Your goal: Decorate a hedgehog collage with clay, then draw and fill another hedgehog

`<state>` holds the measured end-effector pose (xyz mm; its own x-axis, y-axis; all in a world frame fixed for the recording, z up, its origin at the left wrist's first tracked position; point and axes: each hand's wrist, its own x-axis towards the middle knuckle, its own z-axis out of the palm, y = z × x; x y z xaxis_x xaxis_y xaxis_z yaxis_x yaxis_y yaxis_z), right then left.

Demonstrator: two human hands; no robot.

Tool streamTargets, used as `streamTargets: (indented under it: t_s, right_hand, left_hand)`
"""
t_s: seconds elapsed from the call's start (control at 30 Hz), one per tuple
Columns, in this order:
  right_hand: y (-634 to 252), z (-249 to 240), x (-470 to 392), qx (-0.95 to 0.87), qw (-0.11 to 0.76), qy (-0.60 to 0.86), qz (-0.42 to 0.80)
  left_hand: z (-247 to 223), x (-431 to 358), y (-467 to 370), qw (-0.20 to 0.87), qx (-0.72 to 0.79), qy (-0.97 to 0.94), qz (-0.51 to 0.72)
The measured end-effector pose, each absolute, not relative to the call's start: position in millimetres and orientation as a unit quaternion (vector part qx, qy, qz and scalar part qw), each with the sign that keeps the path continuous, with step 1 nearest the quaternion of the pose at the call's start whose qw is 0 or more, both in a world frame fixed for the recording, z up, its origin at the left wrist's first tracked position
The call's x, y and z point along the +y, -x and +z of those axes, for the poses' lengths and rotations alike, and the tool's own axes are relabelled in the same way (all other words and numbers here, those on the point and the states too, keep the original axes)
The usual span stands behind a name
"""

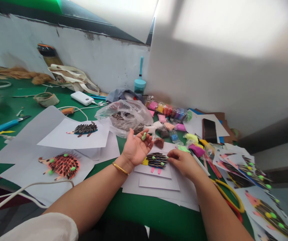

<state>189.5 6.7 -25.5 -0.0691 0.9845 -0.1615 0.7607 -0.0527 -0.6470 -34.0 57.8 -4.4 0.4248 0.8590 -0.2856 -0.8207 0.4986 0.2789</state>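
My left hand (138,147) is palm up with curled fingers, holding a lump of light green modelling clay (144,136) against them. Below it lies a hedgehog picture (157,160) on white paper, with a yellow clay face, dark seed spines, pink feet and small green clay balls. At the right end of the spines, my right hand (184,163) pinches its thumb and forefinger together, a tiny speck of green clay showing at the tips. More white sheets (159,183) are stacked under the picture.
Bagged seeds (123,117) and coloured clay packets (162,118) lie behind my hands. Other hedgehog pictures lie left (63,164) and right (266,211). Yellow-handled scissors (230,194), a phone (209,130), a power bank (82,98) and a craft knife (5,127) surround them.
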Motion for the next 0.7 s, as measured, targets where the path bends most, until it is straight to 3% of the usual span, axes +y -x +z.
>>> streamTargets:
  t_s: [0.7]
  right_hand:
    - [-183.4, -35.1, 8.7, -0.682, 0.202, 0.639, 0.294]
  left_hand:
    - [-3.0, 56.8, 33.5, 0.843, 0.201, -0.053, 0.496]
